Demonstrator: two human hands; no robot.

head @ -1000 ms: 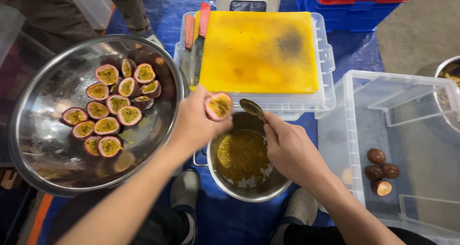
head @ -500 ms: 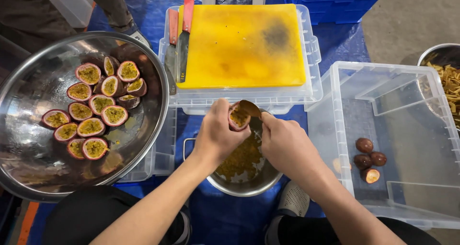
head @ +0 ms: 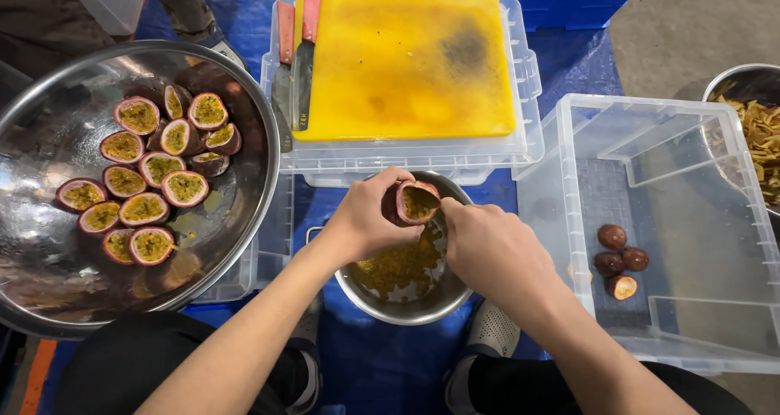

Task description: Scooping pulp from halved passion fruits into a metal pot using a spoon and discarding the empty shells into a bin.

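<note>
My left hand (head: 370, 220) holds a halved passion fruit (head: 416, 202), cut face tilted toward my right hand, above a small steel pot (head: 406, 316) of yellow pulp. My right hand (head: 491, 248) is closed, fingertips at the fruit's rim. The spoon it grips is almost wholly hidden behind the fingers and the fruit. To the left, a large steel bowl (head: 244, 212) holds several cut passion fruit halves (head: 145, 189), pulp side up.
A yellow cutting board (head: 406, 66) lies on a clear crate beyond the pot, with two red-handled knives (head: 305, 58) along its left edge. A clear plastic bin (head: 691, 179) at right holds a few fruit shells (head: 617, 259). A steel bowl of peel strips (head: 756, 131) sits far right.
My left hand carried the fruit half from beside the big bowl to above the pot. My right hand closed in and the spoon went into the fruit, out of sight.
</note>
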